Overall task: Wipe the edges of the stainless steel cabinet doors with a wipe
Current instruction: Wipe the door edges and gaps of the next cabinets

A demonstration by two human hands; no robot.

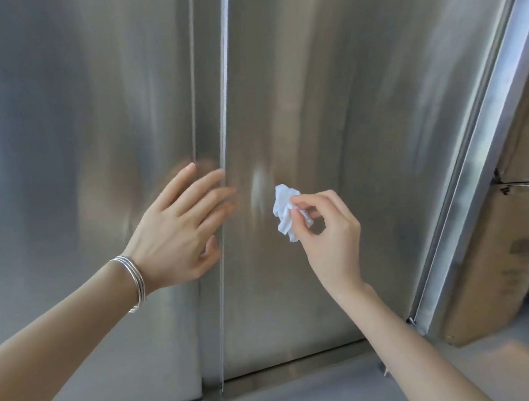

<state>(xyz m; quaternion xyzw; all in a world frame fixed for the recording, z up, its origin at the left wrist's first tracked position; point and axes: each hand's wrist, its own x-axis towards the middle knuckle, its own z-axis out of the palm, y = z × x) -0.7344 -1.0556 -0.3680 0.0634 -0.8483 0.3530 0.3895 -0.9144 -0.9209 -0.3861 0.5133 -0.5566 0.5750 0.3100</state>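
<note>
Two stainless steel cabinet doors fill the view: a left door (pixel 73 138) and a right door (pixel 327 97), meeting at a vertical raised edge (pixel 224 113). My left hand (pixel 178 228) lies flat with straight fingers across that edge, fingertips reaching onto the right door. My right hand (pixel 328 236) pinches a crumpled white wipe (pixel 285 211) between thumb and fingers, just in front of the right door's face, a short way right of the edge. Whether the wipe touches the steel is unclear.
A steel frame post (pixel 479 163) runs diagonally along the right door's outer side. Beyond it leans a brown cardboard box (pixel 504 258). A grey floor (pixel 324 398) lies below the doors' bottom rail. A silver bangle (pixel 133 280) circles my left wrist.
</note>
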